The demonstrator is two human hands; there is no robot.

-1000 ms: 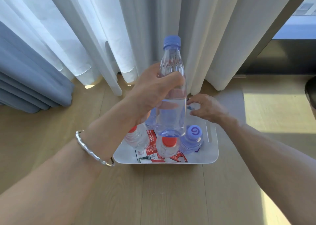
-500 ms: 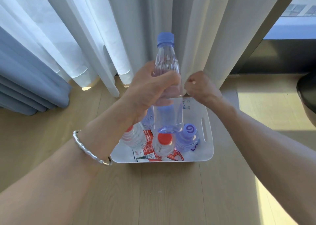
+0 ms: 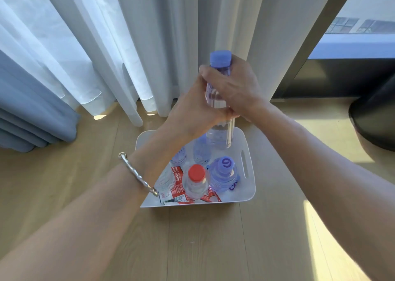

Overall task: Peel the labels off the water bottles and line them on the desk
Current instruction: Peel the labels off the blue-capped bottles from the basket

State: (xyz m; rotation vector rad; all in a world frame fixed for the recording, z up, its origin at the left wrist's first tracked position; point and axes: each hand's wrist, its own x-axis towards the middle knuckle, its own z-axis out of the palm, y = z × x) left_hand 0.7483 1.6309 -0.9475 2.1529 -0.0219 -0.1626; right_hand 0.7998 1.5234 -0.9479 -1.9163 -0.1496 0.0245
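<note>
A clear water bottle with a blue cap is held upright above the white tub. My left hand wraps its middle from the left. My right hand grips its neck and upper body from the right. No label shows on the visible part of this bottle. In the tub stand a red-capped bottle, a blue-capped bottle and other clear bottles. Peeled red labels lie on the tub floor.
The tub sits on a light wooden desk. White curtains and a blue curtain hang just behind it. A dark round object stands at the right edge. A silver bracelet is on my left wrist.
My right hand rose from beside the bottle's lower body and closed around its neck. The bottle stays lifted over the tub, shifted slightly right.
</note>
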